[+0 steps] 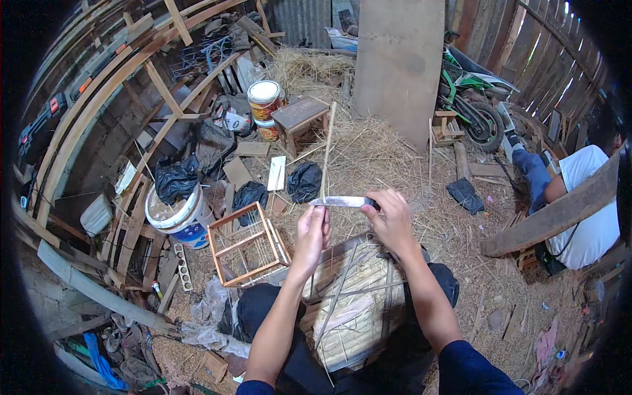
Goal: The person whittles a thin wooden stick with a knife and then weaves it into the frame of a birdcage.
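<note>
Looks like blade-on-stick work: left hand [313,227] pinches the stick [329,145] pointing to 12 o'clock, right hand [393,220] grips the knife [345,201] at the stick's 3 o'clock, and I'd guess any next move needs steady, careful pressure.

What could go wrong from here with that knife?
1. Cut: the knife in the right hand lies across the strip just above the left hand; a slip could catch a finger.
2. Breakage: the strip is slender, its upper end unsupported, so too deep a cut might split or snap it.
3. Loss: loose straw covers much of the floor, so a dropped strip could be hard to spot.
</note>
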Demonstrator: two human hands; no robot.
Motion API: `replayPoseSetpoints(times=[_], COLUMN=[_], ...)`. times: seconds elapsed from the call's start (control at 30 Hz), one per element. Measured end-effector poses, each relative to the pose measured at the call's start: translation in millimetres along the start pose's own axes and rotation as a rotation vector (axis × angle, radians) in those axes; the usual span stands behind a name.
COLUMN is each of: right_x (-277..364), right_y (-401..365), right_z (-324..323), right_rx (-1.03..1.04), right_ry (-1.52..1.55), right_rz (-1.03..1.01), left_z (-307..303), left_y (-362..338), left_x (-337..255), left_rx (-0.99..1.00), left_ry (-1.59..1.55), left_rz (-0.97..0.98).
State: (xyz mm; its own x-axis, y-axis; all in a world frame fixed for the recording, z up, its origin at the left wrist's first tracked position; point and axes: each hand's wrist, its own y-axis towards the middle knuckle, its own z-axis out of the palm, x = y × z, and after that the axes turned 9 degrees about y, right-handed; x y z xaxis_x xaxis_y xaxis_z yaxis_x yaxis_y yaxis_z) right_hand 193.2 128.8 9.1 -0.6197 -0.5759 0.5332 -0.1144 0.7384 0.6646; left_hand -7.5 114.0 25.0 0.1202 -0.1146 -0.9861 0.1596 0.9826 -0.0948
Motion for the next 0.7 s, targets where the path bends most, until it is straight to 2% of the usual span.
replayPoseSetpoints(times=[0.03, 0.13, 0.17, 0.27, 0.3, 0.4, 0.5, 0.63, 0.7], right_x=[1, 7, 8, 17, 19, 11, 7, -5, -49], right_y=[-2, -3, -4, -4, -4, -5, -6, -7, -21], right_z=[1, 8, 12, 15, 14, 18, 12, 6, 6], right_rx=[0.013, 0.04, 0.042, 0.079, 0.104, 0.157, 0.189, 0.126, -0.011], right_ry=[0.027, 0.121, 0.161, 0.244, 0.249, 0.274, 0.271, 0.214, 0.011], right_rz=[0.007, 0.011, 0.002, 0.016, 0.025, 0.04, 0.016, -0.037, 0.24], left_z=[-2, -3, -4, 2, 7, 13, 16, 8, -11], left_y=[0, 4, 4, -1, -7, -4, -2, -17, -26], left_x=[4, 23, 27, 36, 17, 31, 31, 6, -2], left_rx=[0.055, 0.084, 0.11, 0.028, 0.095, -0.093, -0.083, 0.095, 0.176], left_ry=[-0.021, 0.303, 0.5, 0.802, 0.757, 0.774, 0.759, 0.513, 0.269], left_rz=[0.014, 0.061, 0.013, 0.23, 0.047, 0.403, 0.505, 0.145, -0.071])
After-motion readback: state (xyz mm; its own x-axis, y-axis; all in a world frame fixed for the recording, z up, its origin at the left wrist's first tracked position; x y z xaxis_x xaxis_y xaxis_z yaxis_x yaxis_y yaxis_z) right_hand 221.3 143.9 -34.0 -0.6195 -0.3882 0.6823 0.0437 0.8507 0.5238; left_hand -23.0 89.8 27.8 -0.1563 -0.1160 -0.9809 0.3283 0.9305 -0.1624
